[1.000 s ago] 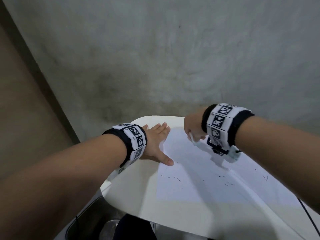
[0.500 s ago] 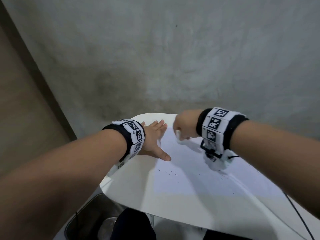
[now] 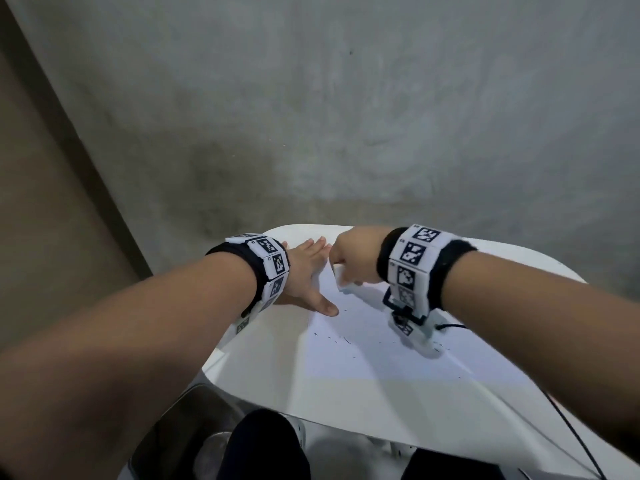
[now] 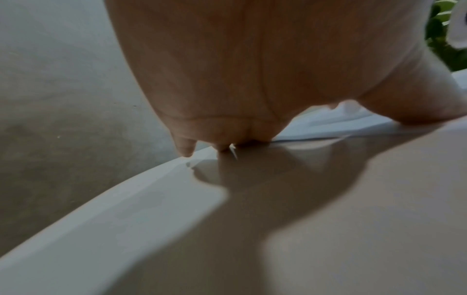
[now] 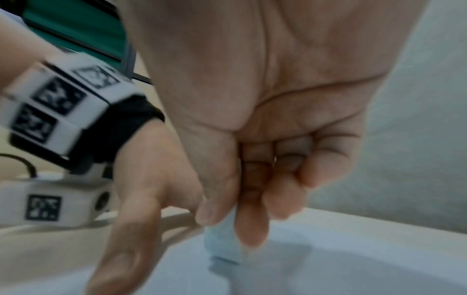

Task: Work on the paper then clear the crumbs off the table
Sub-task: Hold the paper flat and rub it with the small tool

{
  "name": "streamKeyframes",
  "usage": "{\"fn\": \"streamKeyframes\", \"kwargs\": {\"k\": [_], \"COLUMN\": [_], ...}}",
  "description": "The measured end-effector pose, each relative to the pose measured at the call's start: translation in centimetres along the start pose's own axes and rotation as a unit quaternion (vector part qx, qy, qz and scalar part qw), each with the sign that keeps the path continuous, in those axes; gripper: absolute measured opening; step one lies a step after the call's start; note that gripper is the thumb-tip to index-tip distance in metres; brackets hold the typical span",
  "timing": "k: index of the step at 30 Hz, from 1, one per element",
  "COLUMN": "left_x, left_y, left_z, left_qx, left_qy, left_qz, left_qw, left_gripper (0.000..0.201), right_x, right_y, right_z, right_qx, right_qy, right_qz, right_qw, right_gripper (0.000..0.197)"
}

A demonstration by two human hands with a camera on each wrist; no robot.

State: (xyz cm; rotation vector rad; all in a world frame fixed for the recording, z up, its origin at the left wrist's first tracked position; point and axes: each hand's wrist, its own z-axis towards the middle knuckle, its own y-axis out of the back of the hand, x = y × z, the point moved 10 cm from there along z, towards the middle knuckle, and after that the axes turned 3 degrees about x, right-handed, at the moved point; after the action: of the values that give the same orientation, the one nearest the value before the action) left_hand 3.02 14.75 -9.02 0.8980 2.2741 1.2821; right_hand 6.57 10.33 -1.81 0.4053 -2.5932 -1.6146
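Observation:
A white sheet of paper (image 3: 374, 344) lies on the round white table (image 3: 263, 358), and small dark eraser crumbs (image 3: 332, 337) speckle it. My left hand (image 3: 308, 275) lies flat with straight fingers, pressing the paper's far left corner; in the left wrist view its palm (image 4: 227, 79) rests at the table edge. My right hand (image 3: 353, 261) pinches a small pale eraser (image 5: 225, 241) between thumb and forefinger, its tip touching the paper (image 5: 328, 269) close beside the left hand (image 5: 141, 199).
A grey concrete wall (image 3: 346, 116) stands just behind the table. A dark bin (image 3: 180, 427) sits below the table's left edge. A black cable (image 3: 575, 434) runs along the table's right side. My dark-clothed knees (image 3: 270, 448) are under the near edge.
My right hand with the eraser has slid left along the paper's far edge, closing up on the left hand. The left hand has stayed pressed on the corner.

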Motion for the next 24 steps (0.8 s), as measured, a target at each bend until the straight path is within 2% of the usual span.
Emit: {"fn": "streamKeyframes", "kwargs": {"k": [3, 5, 7, 10, 11, 14, 15, 16, 18, 21, 22, 24], "left_x": [0.3, 0.4, 0.4, 0.4, 0.4, 0.1, 0.2, 0.3, 0.6, 0.7, 0.6, 0.4], "left_y": [-0.2, -0.3, -0.4, -0.3, -0.2, -0.1, -0.2, -0.3, -0.5, -0.5, -0.4, -0.1], "left_z": [0.0, 0.0, 0.1, -0.1, -0.1, 0.0, 0.0, 0.1, 0.1, 0.3, 0.3, 0.3], "left_qx": [-0.002, -0.007, -0.006, -0.006, -0.008, -0.012, -0.01, -0.008, -0.004, -0.002, -0.005, -0.013], "left_qy": [0.0, 0.001, -0.002, 0.003, 0.008, 0.013, 0.014, 0.014, 0.012, 0.012, 0.014, 0.016], "left_qz": [-0.008, -0.006, -0.004, -0.006, 0.0, 0.008, 0.007, 0.003, 0.002, 0.003, 0.008, 0.017], "left_qw": [1.0, 1.0, 1.0, 1.0, 1.0, 1.0, 1.0, 1.0, 1.0, 1.0, 1.0, 1.0], "left_gripper": [0.126, 0.125, 0.124, 0.123, 0.123, 0.125, 0.129, 0.134, 0.137, 0.136, 0.135, 0.127], "right_x": [0.6, 0.6, 0.6, 0.7, 1.0, 1.9, 2.0, 2.0, 2.1, 2.0, 2.0, 2.0], "right_y": [-0.4, -2.2, -3.8, -3.7, -3.0, -1.2, -1.4, -2.0, -3.7, -4.5, -4.1, -2.7], "right_z": [-0.6, -2.5, -4.1, -3.9, -3.2, -2.2, -2.5, -3.0, -4.4, -5.1, -4.5, -3.4], "right_qx": [-0.052, -0.026, 0.031, 0.084, 0.067, -0.039, -0.055, -0.047, 0.018, 0.106, 0.098, 0.025], "right_qy": [0.023, 0.049, 0.056, 0.052, 0.049, 0.038, 0.039, 0.044, 0.058, 0.06, 0.059, 0.048], "right_qz": [0.011, 0.031, 0.04, 0.023, 0.012, 0.005, 0.014, 0.021, 0.022, 0.013, 0.013, 0.027], "right_qw": [0.998, 0.998, 0.997, 0.995, 0.996, 0.999, 0.998, 0.998, 0.998, 0.993, 0.993, 0.998], "right_gripper": [0.006, 0.006, 0.006, 0.007, 0.008, 0.033, 0.036, 0.035, 0.027, 0.005, 0.004, 0.011]}}
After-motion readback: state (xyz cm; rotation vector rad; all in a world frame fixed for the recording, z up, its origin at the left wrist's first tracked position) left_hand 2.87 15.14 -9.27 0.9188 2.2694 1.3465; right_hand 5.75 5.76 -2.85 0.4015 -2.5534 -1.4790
